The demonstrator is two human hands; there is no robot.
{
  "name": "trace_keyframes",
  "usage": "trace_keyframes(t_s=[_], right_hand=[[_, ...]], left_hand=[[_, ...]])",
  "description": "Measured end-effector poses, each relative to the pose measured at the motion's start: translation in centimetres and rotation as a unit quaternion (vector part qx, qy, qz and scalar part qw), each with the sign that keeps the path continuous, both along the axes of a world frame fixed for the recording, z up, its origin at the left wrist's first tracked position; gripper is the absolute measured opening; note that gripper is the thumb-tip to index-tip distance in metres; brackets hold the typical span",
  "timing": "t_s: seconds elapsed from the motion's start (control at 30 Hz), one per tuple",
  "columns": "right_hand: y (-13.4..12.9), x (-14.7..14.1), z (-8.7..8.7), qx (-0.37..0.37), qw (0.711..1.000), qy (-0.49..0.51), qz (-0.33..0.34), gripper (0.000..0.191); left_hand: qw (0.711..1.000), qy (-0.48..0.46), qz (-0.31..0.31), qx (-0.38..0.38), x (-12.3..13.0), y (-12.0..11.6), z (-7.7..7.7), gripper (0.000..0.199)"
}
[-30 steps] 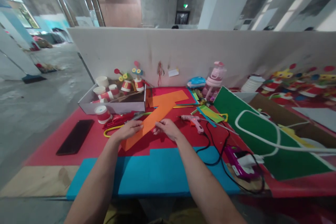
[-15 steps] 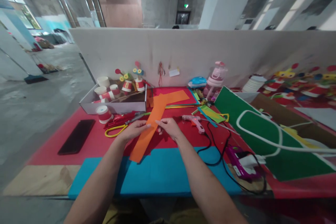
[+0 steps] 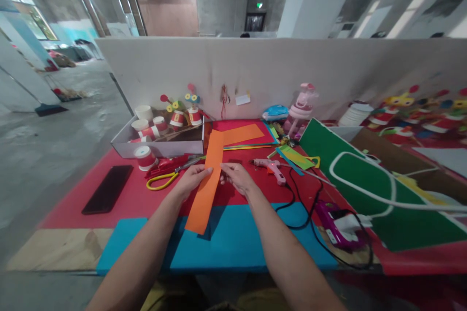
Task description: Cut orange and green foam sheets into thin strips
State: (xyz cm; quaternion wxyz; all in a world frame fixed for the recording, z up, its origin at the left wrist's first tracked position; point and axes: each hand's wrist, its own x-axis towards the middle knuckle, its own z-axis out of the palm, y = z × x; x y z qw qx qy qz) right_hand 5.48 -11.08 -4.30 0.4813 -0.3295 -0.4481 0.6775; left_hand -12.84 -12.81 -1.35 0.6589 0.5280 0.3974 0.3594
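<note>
A long orange paper strip (image 3: 208,189) is held up between my two hands, over the red and blue table covering. My left hand (image 3: 194,180) pinches its left edge with the thumb on top. At the right edge, my right hand (image 3: 236,177) grips it between thumb and fingers. Another orange paper piece (image 3: 242,134) lies flat behind the strip. Yellow-handled scissors (image 3: 163,181) rest left of my left hand. A pink glue gun (image 3: 272,167) lies to the right of my right hand.
A white box (image 3: 168,148) with paper cups and cup figures stands back left, with a cup (image 3: 145,158) before it. A black phone (image 3: 108,189) lies left. On the right are black cables, a purple power strip (image 3: 337,226) and a green panel (image 3: 350,180).
The orange strip has turned more upright, its top shifting left and its near end moving slightly right and nearer. Both hands keep hold of it.
</note>
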Motion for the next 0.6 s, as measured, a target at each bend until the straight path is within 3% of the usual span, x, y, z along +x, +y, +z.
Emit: trace_keyframes(t_s=[0.23, 0.47, 0.6], right_hand=[[-0.13, 0.08, 0.2, -0.011, 1.0, -0.002, -0.015, 0.048], [-0.26, -0.4, 0.45, 0.046, 0.991, -0.109, -0.066, 0.042], [-0.34, -0.58, 0.42, 0.017, 0.996, -0.068, -0.048, 0.044]], left_hand=[[1.0, -0.006, 0.001, -0.002, 0.33, -0.32, 0.33, 0.048], [0.999, -0.006, 0.054, -0.004, 0.67, 0.04, -0.07, 0.051], [0.998, 0.002, 0.057, -0.009, 0.9, -0.14, -0.04, 0.047]])
